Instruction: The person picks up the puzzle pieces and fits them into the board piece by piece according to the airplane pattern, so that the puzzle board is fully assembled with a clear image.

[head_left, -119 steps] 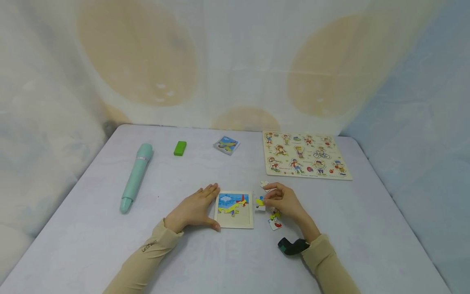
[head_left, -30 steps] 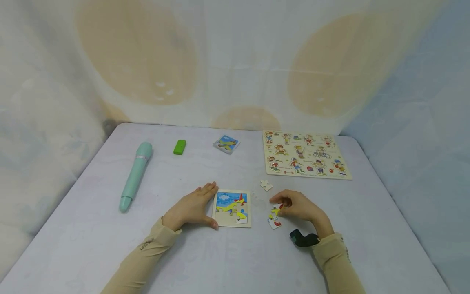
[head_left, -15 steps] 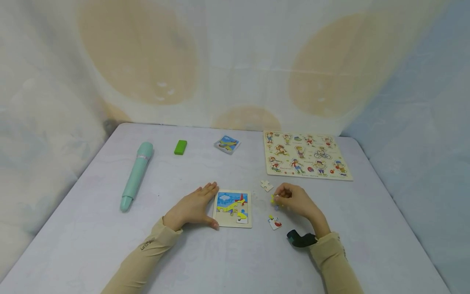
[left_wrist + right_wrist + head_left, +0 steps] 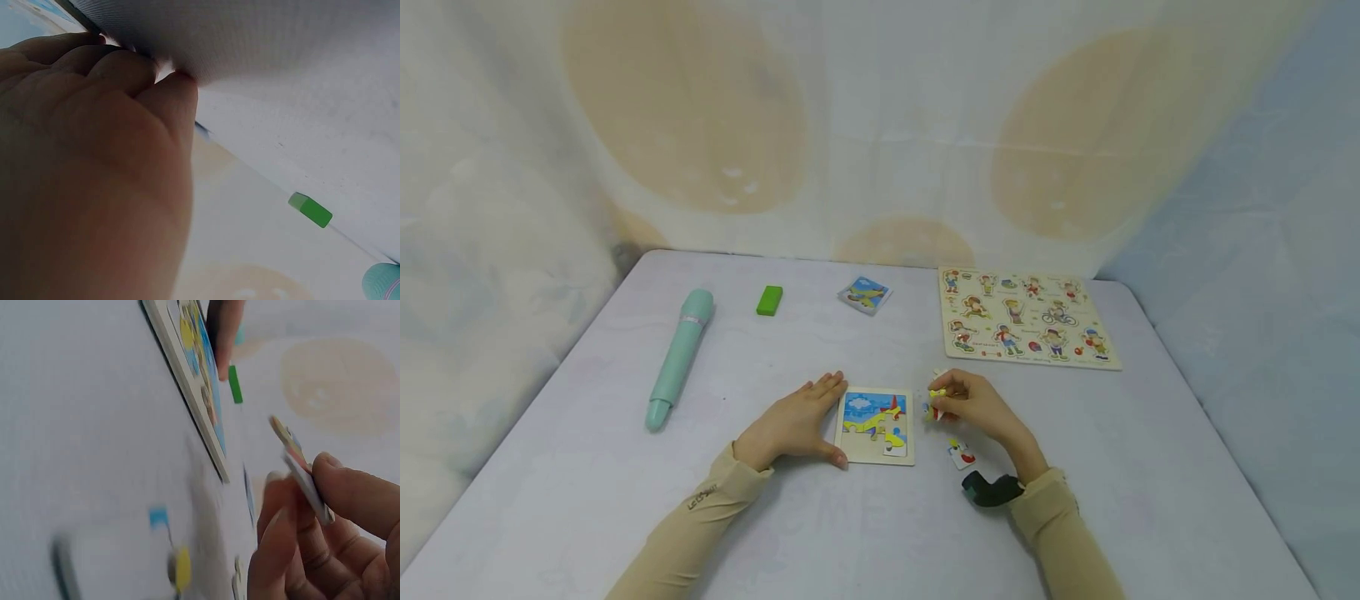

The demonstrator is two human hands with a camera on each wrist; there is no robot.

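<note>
My left hand (image 4: 795,423) rests flat on the table, its fingers and thumb along the left edge of a square wooden jigsaw tray (image 4: 912,427). The tray holds several joined pieces showing a yellow plane on blue sky, with bare wood at the lower left. Just right of the tray, my right hand (image 4: 981,407) pinches a jigsaw piece (image 4: 307,482) between thumb and fingers, raised above the table in the right wrist view. Another jigsaw piece (image 4: 961,455), white with red and yellow, lies below that hand. A further pale piece is mostly hidden behind the right fingers.
A wooden peg puzzle board (image 4: 1030,318) with cartoon figures lies at the back right. A small plane picture card (image 4: 865,295), a green block (image 4: 769,301) and a mint-green tube-shaped object (image 4: 679,360) lie toward the back and left. A black device (image 4: 991,489) sits on the right wrist.
A white-edged piece has gone into the tray's lower right. The right hand has since picked up another piece from the right and carried it left toward the tray. The left hand stays put.
</note>
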